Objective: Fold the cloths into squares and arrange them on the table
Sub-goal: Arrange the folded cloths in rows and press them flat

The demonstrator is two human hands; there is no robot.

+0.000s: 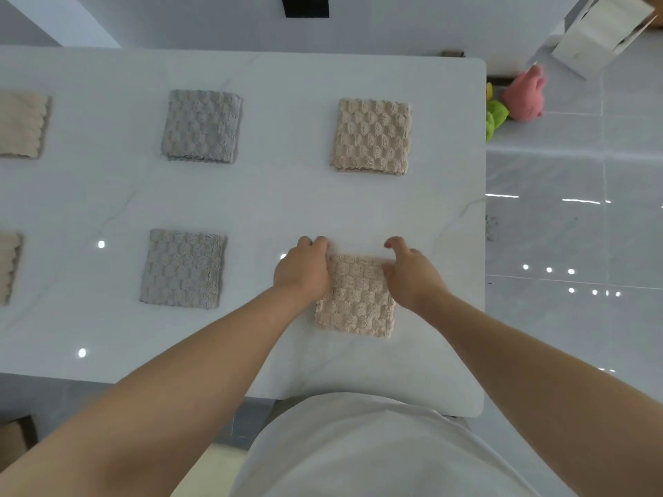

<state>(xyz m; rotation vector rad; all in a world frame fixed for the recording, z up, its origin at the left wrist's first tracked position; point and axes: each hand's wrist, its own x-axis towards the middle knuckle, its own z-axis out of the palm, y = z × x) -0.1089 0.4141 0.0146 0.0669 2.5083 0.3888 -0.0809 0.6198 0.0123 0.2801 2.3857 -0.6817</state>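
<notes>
Evidently both hands, left hand [301, 272] and right hand [412, 278], press the folded beige cloth [355, 303] flat against the tabletop [287, 195], fingers curled over its far corners, squaring it into line with 5 finished squares. Bare room remains toward the right edge, which lies near.

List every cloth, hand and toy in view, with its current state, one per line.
Near beige cloth: folded square, flat, both hands on its sides.
Far beige cloth: folded, flat, untouched.
Far grey cloth: folded, flat.
Near grey cloth: folded, flat.
Two beige cloths at left edge: folded, partly out of frame.
Left hand: resting on cloth.
Right hand: fingers curled, touching cloth.
Pink toy: on the floor.
</notes>
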